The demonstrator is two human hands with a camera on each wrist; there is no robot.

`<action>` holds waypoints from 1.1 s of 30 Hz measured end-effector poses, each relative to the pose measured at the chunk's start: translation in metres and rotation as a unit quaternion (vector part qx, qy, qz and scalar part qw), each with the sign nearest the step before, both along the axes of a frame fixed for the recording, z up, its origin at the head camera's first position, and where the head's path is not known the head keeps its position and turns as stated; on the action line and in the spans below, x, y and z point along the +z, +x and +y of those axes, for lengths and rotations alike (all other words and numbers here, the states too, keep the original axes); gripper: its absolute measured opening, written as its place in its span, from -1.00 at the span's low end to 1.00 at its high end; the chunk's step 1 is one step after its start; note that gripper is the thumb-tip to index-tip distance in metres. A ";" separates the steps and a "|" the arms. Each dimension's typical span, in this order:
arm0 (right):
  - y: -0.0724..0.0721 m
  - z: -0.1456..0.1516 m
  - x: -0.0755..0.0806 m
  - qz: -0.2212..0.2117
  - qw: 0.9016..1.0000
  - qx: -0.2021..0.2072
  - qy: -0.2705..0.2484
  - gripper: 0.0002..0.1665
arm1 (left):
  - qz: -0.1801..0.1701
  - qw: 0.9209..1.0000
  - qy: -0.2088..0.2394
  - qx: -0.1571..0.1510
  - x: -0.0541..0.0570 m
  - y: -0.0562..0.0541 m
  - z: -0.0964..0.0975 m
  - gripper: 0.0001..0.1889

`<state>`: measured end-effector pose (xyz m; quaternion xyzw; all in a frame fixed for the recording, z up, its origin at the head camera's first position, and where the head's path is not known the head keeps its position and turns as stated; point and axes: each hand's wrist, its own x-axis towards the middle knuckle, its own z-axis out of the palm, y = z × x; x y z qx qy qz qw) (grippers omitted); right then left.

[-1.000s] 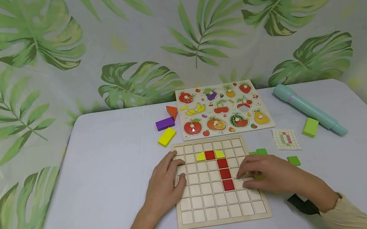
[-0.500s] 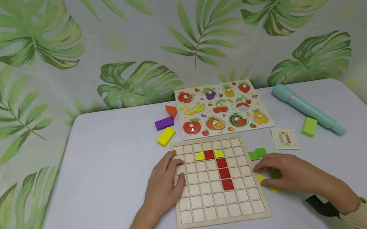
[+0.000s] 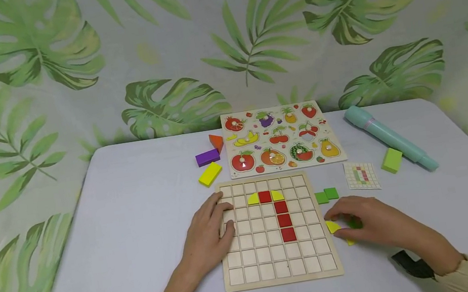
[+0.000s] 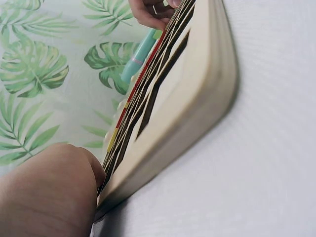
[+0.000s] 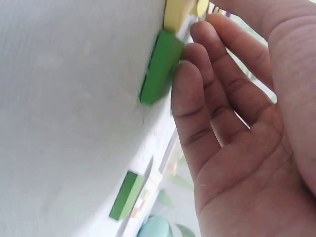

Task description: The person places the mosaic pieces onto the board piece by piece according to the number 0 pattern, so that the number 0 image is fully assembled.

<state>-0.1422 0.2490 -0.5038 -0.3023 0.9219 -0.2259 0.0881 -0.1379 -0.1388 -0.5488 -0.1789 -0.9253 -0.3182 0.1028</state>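
A wooden grid board (image 3: 264, 271) lies flat before me, holding several red square tiles (image 3: 288, 234) in a bent line and two yellow curved tiles (image 3: 253, 198). My left hand (image 3: 207, 229) rests on its left edge, thumb and fingers extended; the left wrist view shows little of that hand. Beside the board's right edge is my right hand (image 3: 361, 218), its thumb and index finger on either side of a yellow curved tile (image 3: 332, 226). The right wrist view shows its fingers (image 5: 189, 94) fairly straight. A green tile (image 5: 163, 66) sits close to them, mostly covered in the head view.
Two green tiles (image 3: 331, 193) lie right of the board, near a small pattern card (image 3: 362, 176). Behind are a fruit peg puzzle (image 3: 282, 139), a purple block (image 3: 207, 157), a yellow block (image 3: 210, 175), an orange block (image 3: 216, 142), a lime block (image 3: 392, 160) and a teal tube-shaped object (image 3: 390, 139).
My right hand has moved from over the board's right columns to the loose tiles at its right, then stayed nearly still there. The left hand keeps its place, and the tiles on the board are unchanged.
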 end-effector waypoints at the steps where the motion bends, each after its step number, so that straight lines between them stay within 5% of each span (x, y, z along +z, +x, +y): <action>1: 0.000 -0.001 0.000 0.001 1.000 -0.001 0.003 -0.61 | -0.001 1.000 0.000 0.000 0.000 0.000 0.000 -0.72; 17: -0.003 -0.005 0.002 0.039 0.994 -0.088 0.057 -0.63 | 0.000 1.000 0.003 -0.002 0.001 0.000 0.000 -0.72; 24: -0.004 0.003 0.000 0.062 0.998 -0.015 0.029 -0.59 | -0.002 1.000 0.002 -0.002 0.000 0.000 -0.001 -0.72; 33: -0.005 0.005 0.006 0.093 0.995 0.025 0.016 -0.50 | -0.001 1.000 0.003 -0.003 -0.001 -0.001 -0.001 -0.72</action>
